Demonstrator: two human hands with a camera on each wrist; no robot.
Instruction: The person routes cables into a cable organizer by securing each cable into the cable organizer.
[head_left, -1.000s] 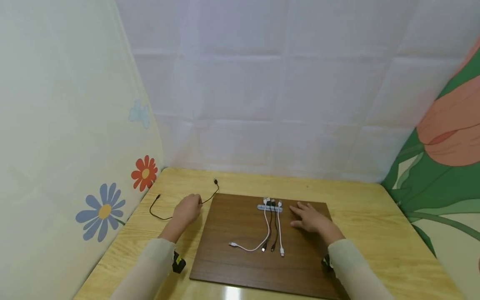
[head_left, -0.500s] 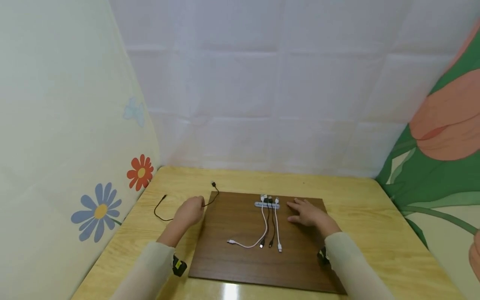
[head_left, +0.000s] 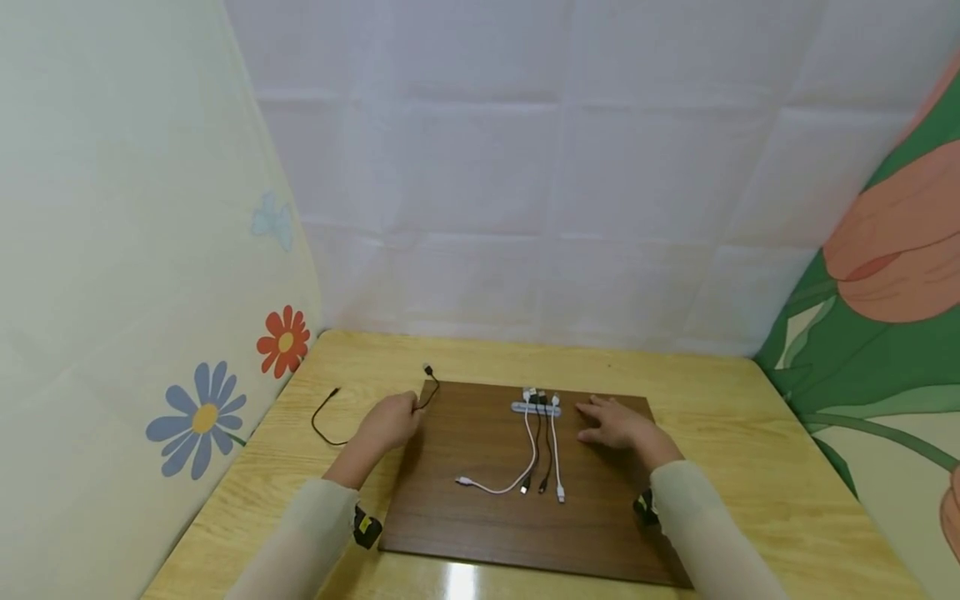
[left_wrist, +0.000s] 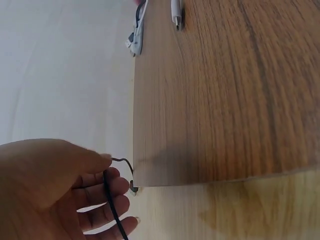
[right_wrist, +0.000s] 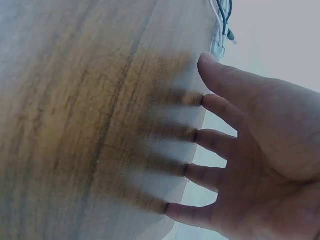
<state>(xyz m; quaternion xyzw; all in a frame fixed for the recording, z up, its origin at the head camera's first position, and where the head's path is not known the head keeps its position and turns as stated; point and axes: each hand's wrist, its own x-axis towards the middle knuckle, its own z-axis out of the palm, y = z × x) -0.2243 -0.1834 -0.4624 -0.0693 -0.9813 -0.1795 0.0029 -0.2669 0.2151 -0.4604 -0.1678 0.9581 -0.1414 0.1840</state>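
Observation:
My left hand (head_left: 392,422) pinches a black USB cable (left_wrist: 111,200) between thumb and index finger, at the left edge of the brown board (head_left: 465,521). One end of that cable, a black USB plug (head_left: 428,369), lies by the board's back left corner; the rest trails left over the table. My right hand (head_left: 617,425) rests on the board with spread fingers, fingertips touching the wood in the right wrist view. Just left of it is a pale blue cable holder (head_left: 517,407) with white and black cables side by side in it.
From the holder a white cable (head_left: 491,492) curves left across the board, and a straighter white cable (head_left: 557,458) runs toward the front. Two black cables lie between them. The board sits on a light wooden table (head_left: 720,417), with a white cloth backdrop (head_left: 465,167) behind.
My left hand has shifted right toward the board with the black cable pinched, and the cable's left end has been drawn along. My right hand stays on the board.

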